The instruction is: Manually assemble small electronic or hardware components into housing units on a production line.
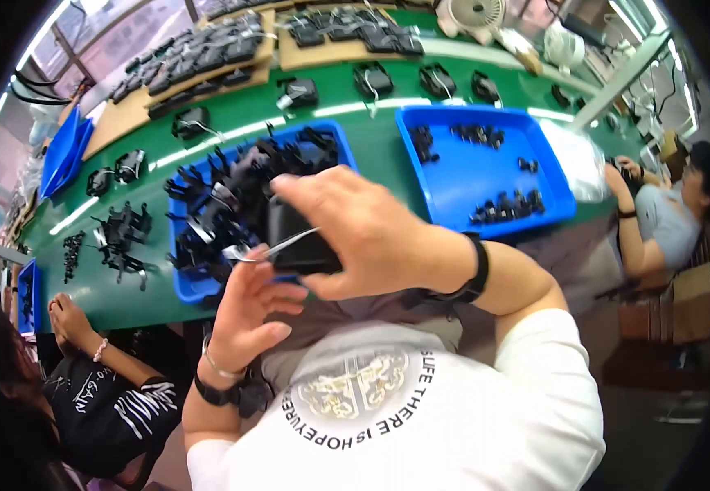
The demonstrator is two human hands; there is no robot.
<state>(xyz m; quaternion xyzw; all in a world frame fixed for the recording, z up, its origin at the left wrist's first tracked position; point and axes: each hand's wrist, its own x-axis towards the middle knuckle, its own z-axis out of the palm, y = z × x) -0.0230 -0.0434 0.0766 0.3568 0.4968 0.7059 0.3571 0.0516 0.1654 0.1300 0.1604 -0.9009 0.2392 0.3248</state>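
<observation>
My right hand (371,233) is closed round a boxy black device (291,233), its fingers over the top and its thumb below. A thin pale cable (293,240) runs from the device toward the left, ending in a light tip near my left hand (250,307). That hand is below and left of the device, fingers apart; whether a fingertip touches the cable cannot be made out. Right behind both hands, a blue tray (347,147) is heaped with black plastic parts (236,184) with arms.
A second blue tray (461,176) on the right holds small black parts. Black devices with cables (297,92) line the green table (371,123), with more on boards behind. Loose black parts (126,237) lie at left. Co-workers sit on both sides; a fan (476,12) stands at the back.
</observation>
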